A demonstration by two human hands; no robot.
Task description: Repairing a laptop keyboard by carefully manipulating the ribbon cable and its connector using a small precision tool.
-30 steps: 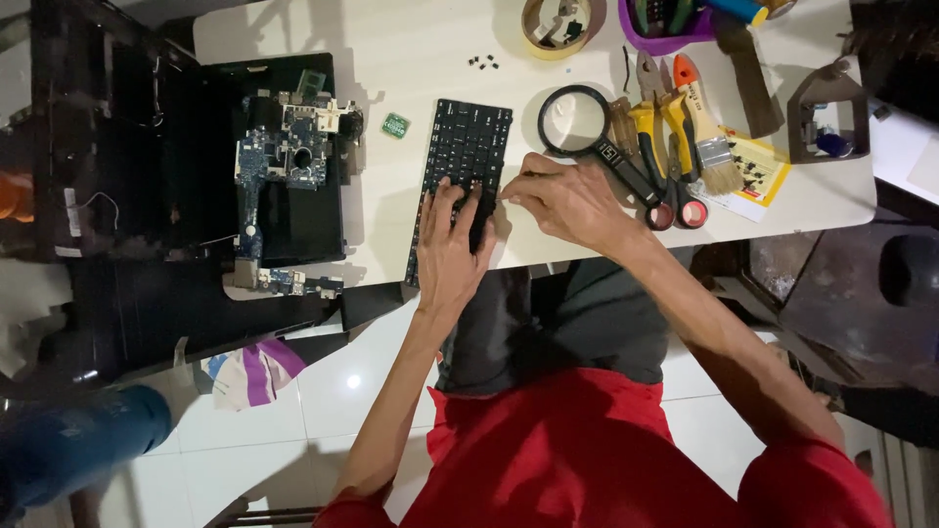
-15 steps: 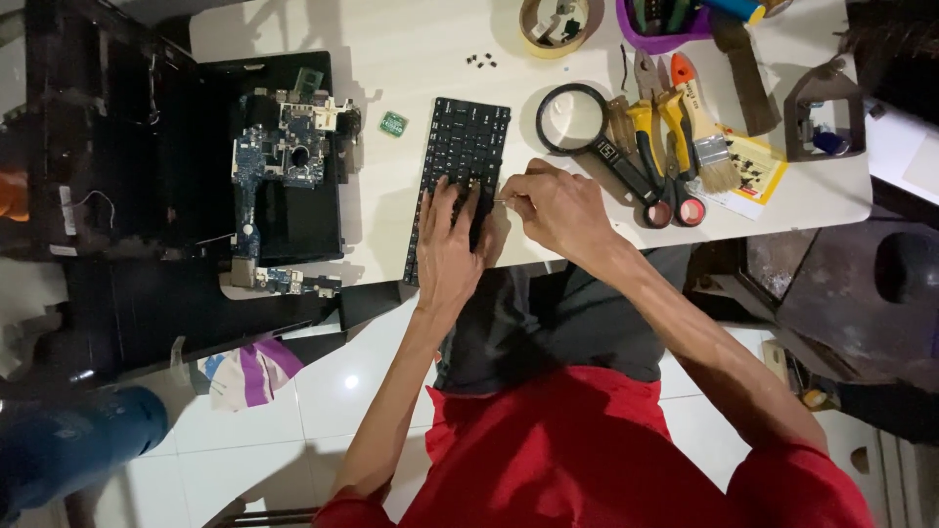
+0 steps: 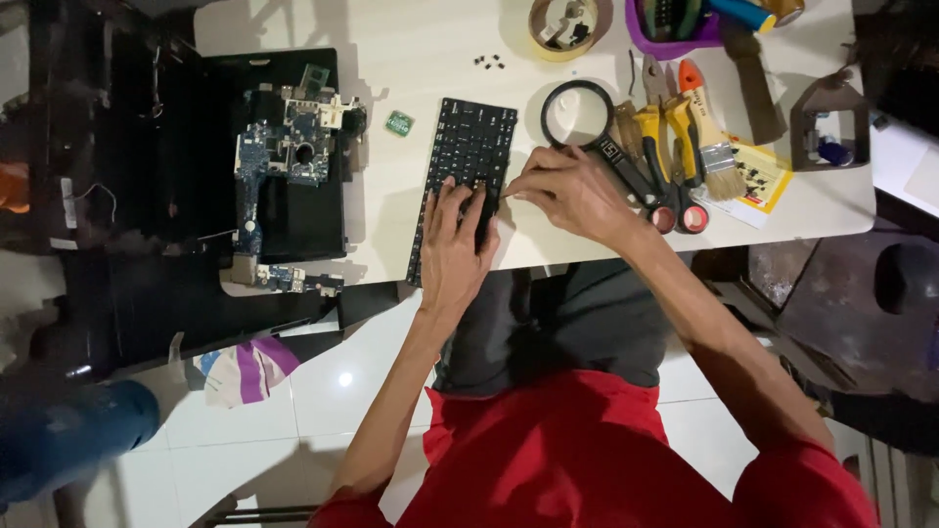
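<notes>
A black laptop keyboard (image 3: pixel 469 147) lies lengthwise on the white table (image 3: pixel 411 39). My left hand (image 3: pixel 455 244) presses flat on its near end, fingers spread over the keys. My right hand (image 3: pixel 567 191) rests at the keyboard's right edge, thumb and fingers pinched together on that edge; whether something small is between them is not visible. A magnifying glass (image 3: pixel 577 112) lies just beyond my right hand.
An opened laptop base with a blue circuit board (image 3: pixel 284 147) sits at the left. Pliers, a paintbrush (image 3: pixel 709 132), a tape roll (image 3: pixel 565 24), a purple tray (image 3: pixel 675 34), small screws (image 3: pixel 489 62) and a green chip (image 3: pixel 397 123) lie on the table. A cloth (image 3: pixel 245 367) lies on the floor.
My right hand has slid left from beside the magnifying glass handle to the keyboard's right edge. My left hand has stayed on the keyboard.
</notes>
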